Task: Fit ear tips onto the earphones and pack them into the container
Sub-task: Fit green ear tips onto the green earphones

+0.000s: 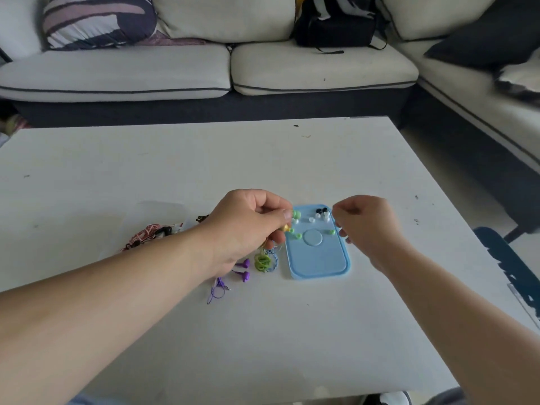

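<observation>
Green earphone (pixel 296 214) sits mostly hidden in the pinching left hand (pixel 248 226).

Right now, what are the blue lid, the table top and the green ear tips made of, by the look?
Blue lid: moulded plastic, satin; raised rim, pressed circle.
Table top: probably matte white laminate or painted board; scuffs, dark specks.
Green ear tips: likely soft silicone, but too small to confirm.

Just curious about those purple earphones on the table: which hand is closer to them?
Left. The left hand is right beside the purple earphones; the right hand is beyond the blue lid.
</observation>
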